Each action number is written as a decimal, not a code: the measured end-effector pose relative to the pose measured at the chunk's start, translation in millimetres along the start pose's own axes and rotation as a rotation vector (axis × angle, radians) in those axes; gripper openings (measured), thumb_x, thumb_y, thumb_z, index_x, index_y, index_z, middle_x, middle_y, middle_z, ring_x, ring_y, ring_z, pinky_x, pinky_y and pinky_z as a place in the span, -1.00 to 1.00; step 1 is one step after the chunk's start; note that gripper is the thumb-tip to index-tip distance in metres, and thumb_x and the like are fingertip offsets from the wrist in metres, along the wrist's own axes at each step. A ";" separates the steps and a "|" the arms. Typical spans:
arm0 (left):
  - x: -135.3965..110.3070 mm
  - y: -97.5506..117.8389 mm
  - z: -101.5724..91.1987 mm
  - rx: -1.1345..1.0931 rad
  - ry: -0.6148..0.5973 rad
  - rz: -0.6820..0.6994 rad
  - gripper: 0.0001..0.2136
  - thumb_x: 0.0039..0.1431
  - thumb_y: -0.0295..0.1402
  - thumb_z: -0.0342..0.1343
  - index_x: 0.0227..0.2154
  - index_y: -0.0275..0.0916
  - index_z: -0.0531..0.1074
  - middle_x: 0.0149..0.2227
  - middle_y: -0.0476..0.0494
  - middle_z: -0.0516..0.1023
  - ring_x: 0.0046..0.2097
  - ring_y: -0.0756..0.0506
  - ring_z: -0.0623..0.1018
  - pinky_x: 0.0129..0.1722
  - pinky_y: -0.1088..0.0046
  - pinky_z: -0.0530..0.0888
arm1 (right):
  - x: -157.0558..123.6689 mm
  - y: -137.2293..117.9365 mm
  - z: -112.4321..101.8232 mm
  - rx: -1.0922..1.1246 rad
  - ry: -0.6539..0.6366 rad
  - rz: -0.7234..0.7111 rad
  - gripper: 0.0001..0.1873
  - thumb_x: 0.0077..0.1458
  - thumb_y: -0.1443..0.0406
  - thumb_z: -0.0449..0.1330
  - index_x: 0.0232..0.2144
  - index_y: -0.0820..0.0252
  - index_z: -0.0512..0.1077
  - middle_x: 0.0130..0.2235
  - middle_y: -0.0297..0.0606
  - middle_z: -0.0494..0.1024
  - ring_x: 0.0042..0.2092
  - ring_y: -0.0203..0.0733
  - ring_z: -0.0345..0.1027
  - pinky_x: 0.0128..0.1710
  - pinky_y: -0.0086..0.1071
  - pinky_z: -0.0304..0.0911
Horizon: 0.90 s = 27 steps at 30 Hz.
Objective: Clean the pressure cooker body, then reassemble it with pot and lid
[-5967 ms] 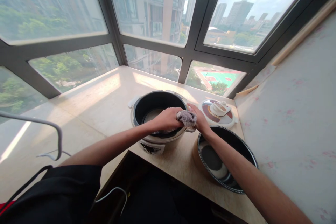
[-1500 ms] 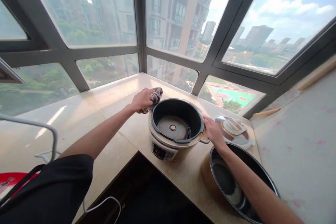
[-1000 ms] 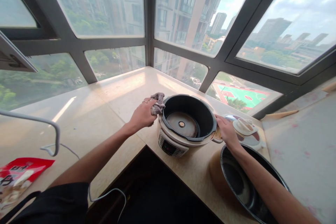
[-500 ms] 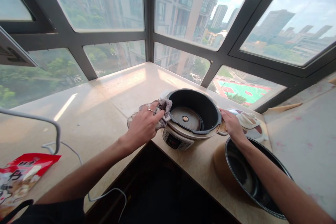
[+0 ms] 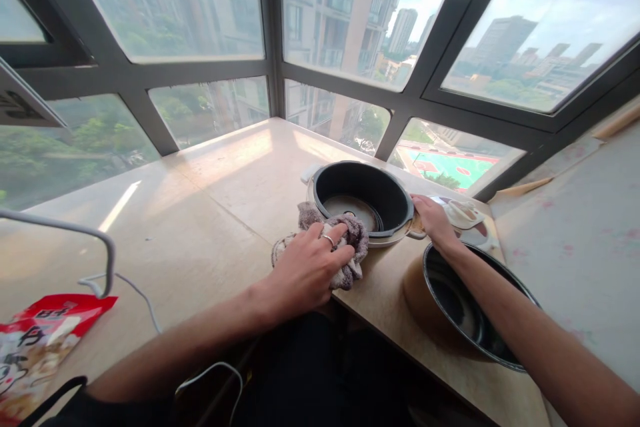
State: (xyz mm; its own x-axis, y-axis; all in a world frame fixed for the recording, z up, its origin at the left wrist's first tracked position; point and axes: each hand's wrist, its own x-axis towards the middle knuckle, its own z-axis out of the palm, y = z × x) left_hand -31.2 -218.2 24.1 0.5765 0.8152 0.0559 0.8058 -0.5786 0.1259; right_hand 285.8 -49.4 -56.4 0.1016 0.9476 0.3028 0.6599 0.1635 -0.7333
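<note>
A rice cooker body (image 5: 390, 203), lidless with a dark inside, stands at the counter's edge. My left hand (image 5: 313, 263) is closed on a bunched grey-and-white cloth (image 5: 356, 240), which lies against the cooker's front and hides its control panel. A ring is on one finger. At the cooker's right side, my right hand (image 5: 434, 219) grips the side handle (image 5: 417, 230). Below my right forearm sits the inner pot (image 5: 417, 307), dark inside and brownish outside, partly covered by the arm.
Behind my right hand lies a white-and-maroon lid-like piece (image 5: 465, 217). A red snack bag (image 5: 50, 340) rests at the lower left, near a bent grey tube (image 5: 109, 253) and a thin white cable (image 5: 143, 297). Windows (image 5: 330, 107) border the pale counter (image 5: 215, 213); a patterned wall (image 5: 570, 260) is right.
My left hand has moved the cloth right and down, from the cooker's left rim to its front, over the panel. My right hand keeps its hold. The view has shifted slightly.
</note>
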 end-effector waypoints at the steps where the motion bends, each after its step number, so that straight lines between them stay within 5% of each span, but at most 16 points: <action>1: 1.9 5.7 0.4 -0.010 -0.003 0.041 -0.54 0.02 -0.42 0.17 0.05 -0.12 0.42 0.37 -0.25 0.23 0.08 -0.33 0.43 0.02 0.08 0.47 | 0.0 -0.6 -0.3 0.013 -0.013 0.017 -0.60 0.18 0.15 0.01 -0.19 0.13 0.61 -0.01 -0.11 0.66 0.07 0.07 0.48 0.21 -0.02 0.26; 8: 23.9 40.5 28.6 -0.139 -0.063 0.204 -0.55 0.03 -0.25 0.21 0.03 -0.11 0.44 0.24 -0.26 0.38 0.00 -0.32 0.47 -0.04 0.10 0.49 | 1.3 -6.2 -0.2 0.059 -0.032 0.066 -0.63 0.15 0.16 0.02 -0.24 0.12 0.60 -0.01 -0.10 0.65 0.10 0.09 0.44 0.23 -0.02 0.21; 14: 36.7 52.2 69.2 -0.293 -0.169 0.137 -0.52 -0.03 -0.29 0.23 0.04 -0.11 0.48 0.10 -0.25 0.51 -0.06 -0.28 0.54 -0.08 0.17 0.54 | 0.4 -15.3 -0.7 0.031 -0.030 0.063 -0.61 0.16 0.19 0.00 -0.24 0.15 0.61 -0.02 -0.06 0.65 0.09 0.09 0.44 0.22 -0.05 0.21; 22: 13.6 55.5 38.5 -0.549 0.159 0.121 -0.48 -0.01 -0.31 0.28 0.09 -0.10 0.51 0.23 -0.22 0.46 0.13 -0.28 0.51 0.16 0.18 0.47 | -1.5 -22.9 -0.4 -0.016 -0.044 0.091 -0.59 0.20 0.24 -0.03 -0.17 0.19 0.61 0.01 -0.09 0.64 0.08 0.03 0.44 0.15 -0.17 0.25; 27: -18.0 33.2 30.4 -0.650 0.376 0.070 -0.51 -0.01 -0.40 0.30 0.06 -0.15 0.53 0.20 -0.28 0.48 0.19 -0.28 0.51 0.17 0.19 0.48 | 0.7 -18.2 2.6 -0.052 -0.065 0.071 -0.56 0.26 0.26 -0.07 -0.13 0.19 0.60 0.06 -0.09 0.62 0.11 0.01 0.42 0.13 -0.21 0.26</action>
State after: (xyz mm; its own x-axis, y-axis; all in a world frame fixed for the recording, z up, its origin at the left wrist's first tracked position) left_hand -10.8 -252.9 -2.8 0.4447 0.7986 0.4055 0.4598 -0.5921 0.6618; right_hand 271.9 -51.0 -44.4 0.1021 0.9725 0.2091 0.6908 0.0819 -0.7184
